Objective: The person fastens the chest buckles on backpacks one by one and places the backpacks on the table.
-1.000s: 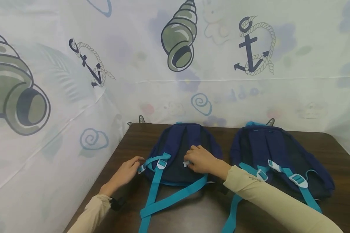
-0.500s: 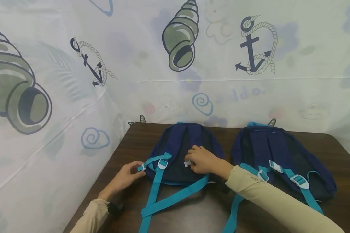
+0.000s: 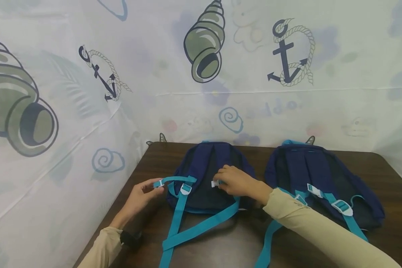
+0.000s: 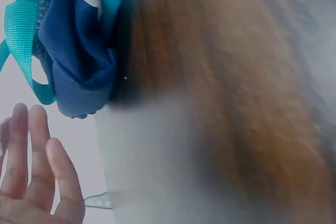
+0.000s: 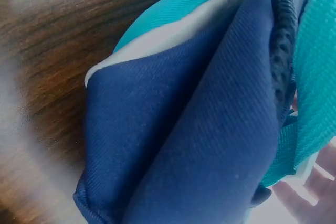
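A navy backpack (image 3: 206,160) lies with its shoulder straps up on the left of the table. Out at its left side, my left hand (image 3: 139,199) pinches the end of a short turquoise strap (image 3: 175,179) by its white buckle (image 3: 160,183). Over the back panel, my right hand (image 3: 236,181) holds another white buckle (image 3: 215,184), its tip showing past the fingers. A gap separates the two buckles. In the left wrist view, some fingers (image 4: 39,156) extend below the bag's edge. The right wrist view shows fingers (image 5: 315,182) partly hidden behind a wide turquoise strap (image 5: 320,66).
A second navy backpack (image 3: 308,167) with turquoise straps and white buckles (image 3: 343,207) lies to the right, under my right forearm. Long turquoise webbing (image 3: 201,230) crosses the dark wooden table (image 3: 221,249) in front. A patterned cloth (image 3: 154,56) hangs behind and at the left.
My left hand has moved slightly left and up, drawing the short strap out straighter from the backpack. My right hand stays over the panel, with its buckle turned a little more level.
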The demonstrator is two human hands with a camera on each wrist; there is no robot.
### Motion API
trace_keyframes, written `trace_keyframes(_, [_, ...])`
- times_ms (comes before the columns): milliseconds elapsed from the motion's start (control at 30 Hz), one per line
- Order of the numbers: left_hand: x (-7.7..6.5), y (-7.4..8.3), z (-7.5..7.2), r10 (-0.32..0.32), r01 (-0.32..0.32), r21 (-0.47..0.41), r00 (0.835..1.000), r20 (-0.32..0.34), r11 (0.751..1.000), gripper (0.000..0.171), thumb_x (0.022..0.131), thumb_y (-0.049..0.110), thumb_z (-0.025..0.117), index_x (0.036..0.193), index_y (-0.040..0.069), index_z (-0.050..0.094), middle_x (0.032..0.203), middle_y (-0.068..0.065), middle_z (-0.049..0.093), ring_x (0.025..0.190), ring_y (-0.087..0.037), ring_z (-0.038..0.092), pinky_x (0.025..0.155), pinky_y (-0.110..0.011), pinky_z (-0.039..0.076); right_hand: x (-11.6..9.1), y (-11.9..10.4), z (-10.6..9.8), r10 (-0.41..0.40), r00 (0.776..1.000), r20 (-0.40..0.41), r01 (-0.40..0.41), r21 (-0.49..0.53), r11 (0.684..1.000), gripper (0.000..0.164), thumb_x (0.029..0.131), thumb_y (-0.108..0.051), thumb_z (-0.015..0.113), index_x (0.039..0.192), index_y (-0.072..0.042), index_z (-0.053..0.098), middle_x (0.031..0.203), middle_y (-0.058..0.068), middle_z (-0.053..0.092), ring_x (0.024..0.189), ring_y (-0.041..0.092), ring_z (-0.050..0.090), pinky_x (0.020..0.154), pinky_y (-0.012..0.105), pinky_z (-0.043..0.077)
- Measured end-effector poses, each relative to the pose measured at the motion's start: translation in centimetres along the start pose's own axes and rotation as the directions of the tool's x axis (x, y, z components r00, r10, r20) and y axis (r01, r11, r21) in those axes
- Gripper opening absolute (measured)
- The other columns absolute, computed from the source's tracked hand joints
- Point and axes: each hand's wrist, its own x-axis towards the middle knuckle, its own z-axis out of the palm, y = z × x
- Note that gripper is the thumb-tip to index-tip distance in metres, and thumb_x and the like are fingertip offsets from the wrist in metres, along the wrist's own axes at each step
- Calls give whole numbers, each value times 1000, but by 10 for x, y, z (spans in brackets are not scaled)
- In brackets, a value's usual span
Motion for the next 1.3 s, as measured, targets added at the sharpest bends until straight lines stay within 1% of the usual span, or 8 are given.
trace_keyframes(200, [7,14,3,50,-59,-103,995,-90,993,41,94,32,70,128,10,65,107,-4,72,98,-24,69,85,-31,58,-3,3,-3,-1,999,-32,2,41,999,26,93,-14,70,119,-8,70,112,4,71,100,20,60,87,35,51])
trace_keyframes(333, [14,25,9,109,-127,-171,988,-113,977,38,97,27,67,127,5,63,106,3,73,97,-15,71,86,-32,59,-6,4,-4,12,999,-52,-8,76,997,26,94,-15,68,120,-10,69,113,3,70,103,20,61,90,36,51])
trace_keyframes(533, [31,43,25,197,-225,-244,971,-133,943,35,98,23,64,126,1,62,112,-4,75,97,-10,72,82,-29,58,-9,5,-6,15,996,-87,-6,102,995,24,95,-14,67,118,-10,69,112,2,70,104,19,61,92,38,50])
trace_keyframes(667, [40,58,34,205,-234,-281,970,-129,931,37,97,24,66,126,1,63,118,-3,74,99,-12,72,81,-29,58,-11,7,-6,12,996,-89,-3,99,995,23,95,-15,67,118,-12,69,113,1,70,104,19,61,92,38,50])
trace_keyframes(833, [48,73,44,198,-227,-322,973,-120,919,39,95,26,69,126,2,63,125,-15,70,98,-11,72,81,-31,59,-13,7,-7,26,996,-88,-18,87,996,23,95,-16,67,118,-13,69,113,0,70,104,19,61,93,38,50])
trace_keyframes(967, [53,80,50,181,-224,-345,972,-151,911,39,94,24,71,126,2,64,114,-4,75,94,-11,71,78,-29,59,-12,6,-7,37,996,-84,-29,96,995,24,96,-16,67,119,-13,69,114,1,70,106,19,61,93,38,50])
trace_keyframes(1100, [59,85,57,179,-227,-290,967,-182,930,38,93,23,72,125,5,66,101,7,75,90,-12,69,77,-25,57,-12,6,-6,45,996,-83,-36,107,994,24,96,-16,66,120,-13,69,115,1,70,107,18,61,94,38,50])
trace_keyframes(1300, [68,92,69,253,-259,-48,961,-108,965,33,92,26,73,122,12,69,104,-9,72,90,-15,65,77,-23,53,-15,10,-7,52,993,-110,-40,103,994,23,96,-17,67,119,-14,69,112,0,70,103,18,61,90,38,50])
